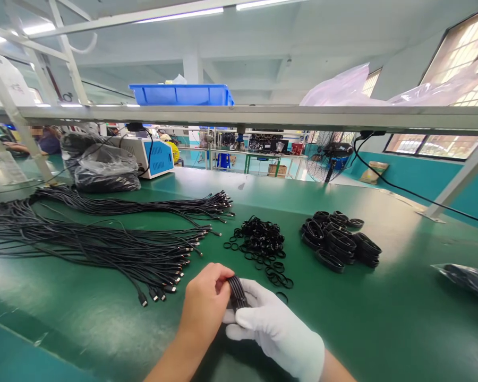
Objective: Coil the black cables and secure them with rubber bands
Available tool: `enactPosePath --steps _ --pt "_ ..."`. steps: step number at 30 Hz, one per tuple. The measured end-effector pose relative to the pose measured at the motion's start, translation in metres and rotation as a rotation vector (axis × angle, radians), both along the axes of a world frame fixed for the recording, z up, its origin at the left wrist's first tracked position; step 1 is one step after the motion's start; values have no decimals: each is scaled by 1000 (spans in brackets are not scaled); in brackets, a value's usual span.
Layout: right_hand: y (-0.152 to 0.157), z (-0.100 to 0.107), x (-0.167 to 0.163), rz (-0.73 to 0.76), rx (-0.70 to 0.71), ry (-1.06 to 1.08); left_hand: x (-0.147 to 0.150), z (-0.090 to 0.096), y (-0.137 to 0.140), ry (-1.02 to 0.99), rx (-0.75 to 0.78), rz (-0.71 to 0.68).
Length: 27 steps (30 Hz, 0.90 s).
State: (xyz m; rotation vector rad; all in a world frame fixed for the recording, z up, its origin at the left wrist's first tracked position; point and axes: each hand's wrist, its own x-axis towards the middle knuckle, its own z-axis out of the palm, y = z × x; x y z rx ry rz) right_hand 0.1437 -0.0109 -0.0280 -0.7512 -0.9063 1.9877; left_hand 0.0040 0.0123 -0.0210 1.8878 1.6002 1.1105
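Observation:
A coiled black cable (237, 293) is held between my two hands above the near part of the green table. My bare left hand (205, 297) pinches its upper left side with thumb and fingers. In a white glove, my right hand (269, 318) grips the coil's lower right side, thumb in front. The fingers cover part of the coil and its ends. Just beyond my hands lies a loose pile of small black rings (263, 239), a few strays nearest the glove. To the right of them sits a heap of coiled black cables (336, 241).
Long straight black cables (143, 241) lie in two bundles on the left of the green table (87, 318). Behind them are a plastic bag (107, 170) and a blue-and-white machine (155, 156). A shelf (263, 115) spans overhead, carrying a blue bin (181, 95). A clear bag (468, 278) rests far right.

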Motion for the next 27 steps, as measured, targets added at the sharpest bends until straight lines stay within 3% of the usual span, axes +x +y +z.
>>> enactPosePath --steps 4,8,10,12,19,22,24,27 --pt "2 -5 3 30 -17 154 -12 5 7 -161 -170 -132" --pt "5 -14 6 197 -80 371 -28 3 10 -540 -366 -438" --pt "5 -16 6 266 -133 423 -32 1 9 -651 -410 -579" --pt "5 -18 6 297 -159 446 -33 0 8 -697 -418 -631" --pt "3 -14 6 360 -127 454 -31 -2 6 -758 -435 -665" --pt "1 -8 7 339 -44 412 -30 -3 5 -777 -481 -685" --pt "-1 -6 7 270 11 355 -29 -2 3 -705 -413 -583" --pt "-2 -4 6 146 11 267 -28 0 -5 -476 -131 -327"
